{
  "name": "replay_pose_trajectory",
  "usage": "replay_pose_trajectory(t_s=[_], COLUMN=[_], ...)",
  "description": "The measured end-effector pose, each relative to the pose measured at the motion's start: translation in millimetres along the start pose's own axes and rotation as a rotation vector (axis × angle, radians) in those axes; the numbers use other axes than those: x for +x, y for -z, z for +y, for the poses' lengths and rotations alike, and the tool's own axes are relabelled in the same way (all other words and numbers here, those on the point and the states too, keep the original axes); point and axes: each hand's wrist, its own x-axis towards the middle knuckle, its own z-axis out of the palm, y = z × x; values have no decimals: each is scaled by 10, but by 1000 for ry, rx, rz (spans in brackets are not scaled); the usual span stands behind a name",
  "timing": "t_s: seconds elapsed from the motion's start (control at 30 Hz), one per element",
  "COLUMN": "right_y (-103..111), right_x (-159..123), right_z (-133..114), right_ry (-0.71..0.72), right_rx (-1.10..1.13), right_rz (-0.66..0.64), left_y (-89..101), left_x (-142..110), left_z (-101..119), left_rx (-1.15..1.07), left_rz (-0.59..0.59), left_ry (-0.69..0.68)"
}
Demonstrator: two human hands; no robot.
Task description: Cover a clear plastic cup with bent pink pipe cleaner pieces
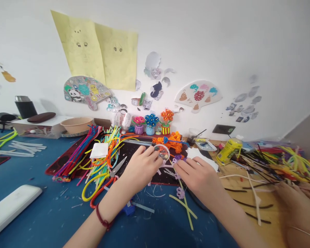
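Observation:
A short lilac pipe cleaner (167, 166) stretches between my two hands. My left hand (143, 167) has its fingers closed at one end of it, beside a small round clear container (162, 152). The fingertips of my right hand (197, 175) pinch the other end, close to a dark purple looped piece (177, 158). Partly under my right hand, a lilac flower of pipe cleaner (180, 193) lies by two crossed pale green pipe cleaners (187, 208). Open-bladed scissors (118, 167) rest left of my left hand.
Bundled pipe cleaners (74, 155) lie on a dark red tray (50, 168). Behind stand small potted pipe-cleaner flowers (152, 124). An orange flower pile (174, 142) sits beyond my hands. At right are a yellow bottle (228, 150) and another person's hands (297, 203).

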Motion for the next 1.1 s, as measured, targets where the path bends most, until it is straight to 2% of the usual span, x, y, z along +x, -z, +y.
replay_pose_trajectory(t_s=[0.27, 0.47, 0.73, 0.93, 1.1], right_y=[-71, -66, -106, -65, -52], right_x=[33, 56, 67, 70, 62], right_z=[29, 43, 24, -21, -13], right_ry=[-180, -280, -410, -498, -515], right_rx=[390, 628, 817, 909, 920], right_rz=[24, -43, -34, -32, 3], left_y=[83, 132, 213, 229, 250], left_x=[-13, -30, -45, -58, -50], left_z=[33, 13, -13, -4, -3], left_rx=[-142, -304, -495, -543, -564], left_rz=[-55, -83, -116, -115, -111], left_ry=[7, 45, 87, 98, 93])
